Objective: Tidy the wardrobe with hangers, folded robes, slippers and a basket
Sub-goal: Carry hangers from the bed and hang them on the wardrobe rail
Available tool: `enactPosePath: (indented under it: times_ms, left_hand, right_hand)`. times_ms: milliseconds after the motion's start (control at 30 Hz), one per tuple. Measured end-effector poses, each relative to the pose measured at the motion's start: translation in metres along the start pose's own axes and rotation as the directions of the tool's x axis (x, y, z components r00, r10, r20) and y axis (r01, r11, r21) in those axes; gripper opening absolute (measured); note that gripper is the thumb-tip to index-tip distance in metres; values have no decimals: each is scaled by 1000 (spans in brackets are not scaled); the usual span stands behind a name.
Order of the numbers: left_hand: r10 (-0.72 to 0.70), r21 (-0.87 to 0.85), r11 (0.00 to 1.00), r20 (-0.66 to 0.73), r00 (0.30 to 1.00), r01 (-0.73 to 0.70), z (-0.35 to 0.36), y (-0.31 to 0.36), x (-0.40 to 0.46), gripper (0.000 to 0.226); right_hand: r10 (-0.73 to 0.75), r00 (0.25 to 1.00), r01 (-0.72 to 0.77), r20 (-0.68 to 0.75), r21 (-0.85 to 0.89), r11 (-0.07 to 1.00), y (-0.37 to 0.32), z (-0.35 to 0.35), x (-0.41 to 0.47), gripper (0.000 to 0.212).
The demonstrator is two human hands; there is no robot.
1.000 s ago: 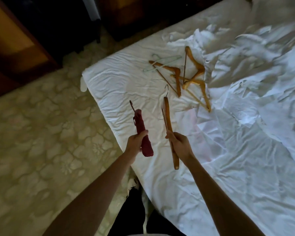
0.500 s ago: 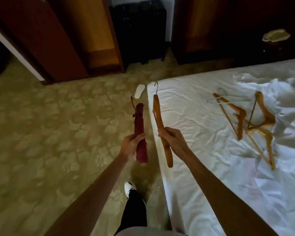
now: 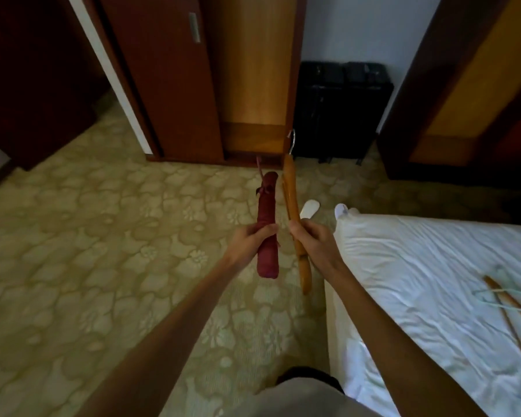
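The left hand (image 3: 248, 240) was closed around a dark red padded hanger (image 3: 267, 227), gripping it near the middle so that it stood end-on to the camera, its thin hook pointing far toward the wardrobe. The right hand (image 3: 312, 240) was closed around a wooden hanger (image 3: 294, 203), also seen edge-on, with its metal hook at the far end and its lower end hanging down near the bed's corner. The two hangers were just beside each other, apart, both held above the patterned carpet (image 3: 103, 266).

On the right lay the bed (image 3: 418, 281) with a wrinkled white sheet. At its right edge more wooden hangers (image 3: 512, 308) rested on the sheet, partly cut off by the frame, with a thin pale wire hanger (image 3: 503, 302) lying across them.

Two white slippers (image 3: 309, 208) sat on the carpet just beyond the far corner of the bed, one of them partly hidden by the mattress.

Far ahead stood the wardrobe (image 3: 253, 70), its dark wooden sliding door (image 3: 163, 79) pushed to the left and a lighter wooden interior showing. To the right of it a black suitcase (image 3: 340, 109) stood against the white wall, and further right was another wooden panel (image 3: 469, 85)
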State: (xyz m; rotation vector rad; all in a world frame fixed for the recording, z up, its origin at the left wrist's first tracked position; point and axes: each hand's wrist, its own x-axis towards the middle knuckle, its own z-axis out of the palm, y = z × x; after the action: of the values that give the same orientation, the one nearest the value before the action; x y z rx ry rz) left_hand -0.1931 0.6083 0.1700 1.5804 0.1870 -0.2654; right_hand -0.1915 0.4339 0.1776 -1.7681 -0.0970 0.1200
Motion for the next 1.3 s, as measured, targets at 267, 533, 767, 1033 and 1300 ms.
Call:
enactPosePath:
  times_ms: [267,533,767,1033,1300]
  left_hand:
    - [23,-36,999,-23,999,-24,-56,32,141,37]
    - [58,-43,997,-71,996,-61,-101,94,340,37]
    - [91,-72,993,-101,991,-98,-153,163,483,34]
    - [99,-128,984,-186,978,-124,-247,205,625,32]
    - [148,-96,983,-91,985,-157,-344,278,806,43]
  right_hand:
    - [6,999,-5,32,-37,999,-5,30,157,42]
    - [-41,999,42,36,-25,999,-9,37,366,47]
    - [-50,997,52,65,-40,998,-48,55,541,28]
    - [-70,992,75,106,-38,996,-68,114,713,45]
    - [-98,994,102,52,-95,990,-107,163,909,46]
